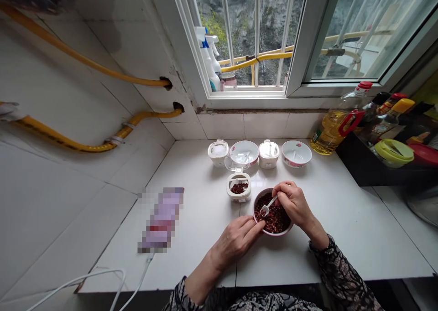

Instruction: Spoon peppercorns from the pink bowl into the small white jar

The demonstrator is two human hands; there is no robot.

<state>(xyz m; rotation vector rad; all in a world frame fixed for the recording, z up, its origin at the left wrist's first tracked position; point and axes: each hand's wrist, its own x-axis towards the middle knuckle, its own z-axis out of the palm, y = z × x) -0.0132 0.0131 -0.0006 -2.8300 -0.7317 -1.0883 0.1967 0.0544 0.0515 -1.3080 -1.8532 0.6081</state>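
A round bowl [278, 234] with a pinkish outside stands on the counter, filled with dark red bits that look like Sichuan peppercorns [275, 222]. My right hand [294, 207] pinches the handle of a small white spoon [264, 210], its scoop low over the bits with a few in it. At the bowl's near left side, my left hand [236, 239] grips the rim, fingertips over the edge; its thumb is hidden. Just behind and left of the bowl sits a white seasoning jar [234, 196], its clear lid [237, 162] raised and similar red bits inside.
Along the back stand two white lidded jars [218, 154] [268, 155] and two flower-patterned bowls [244, 153] [297, 154]. An oil bottle [329, 127] and a black rack [372, 167] of condiments are at right. Left lies a pixelated object [161, 222] with a white cable [145, 270].
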